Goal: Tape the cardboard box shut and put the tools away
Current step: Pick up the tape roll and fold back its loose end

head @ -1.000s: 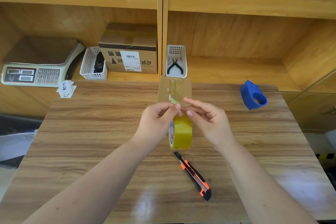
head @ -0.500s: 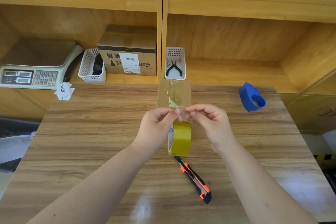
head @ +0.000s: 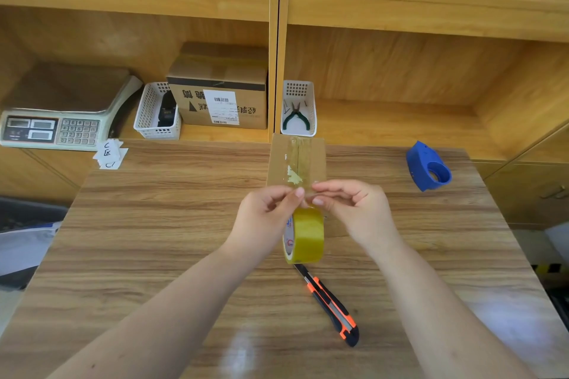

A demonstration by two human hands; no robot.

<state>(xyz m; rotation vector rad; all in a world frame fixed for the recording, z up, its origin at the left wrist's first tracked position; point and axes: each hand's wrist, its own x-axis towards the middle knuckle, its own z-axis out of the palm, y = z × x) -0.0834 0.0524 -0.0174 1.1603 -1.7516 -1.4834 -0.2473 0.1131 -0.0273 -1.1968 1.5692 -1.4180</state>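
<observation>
A narrow cardboard box (head: 297, 160) lies on the wooden table (head: 154, 224), with clear tape along its top seam. A yellow tape roll (head: 306, 235) stands on edge just in front of it. My left hand (head: 266, 218) and my right hand (head: 357, 209) meet above the roll, thumbs and forefingers pinching the clear tape end at its two sides. An orange and black utility knife (head: 331, 306) lies on the table near the roll. A blue tape dispenser (head: 429, 168) sits at the table's far right.
Shelves stand behind the table. On the lower shelf are a weighing scale (head: 58, 120), a white basket (head: 155, 112) holding a dark tool, a labelled cardboard carton (head: 220, 92) and a white basket (head: 299, 108) with green pliers. Paper slips (head: 109, 152) lie at the table's far left corner.
My right hand's fingers have curled from extended to a pinch on the tape end. Both hands stay above the roll; the view has tilted slightly.
</observation>
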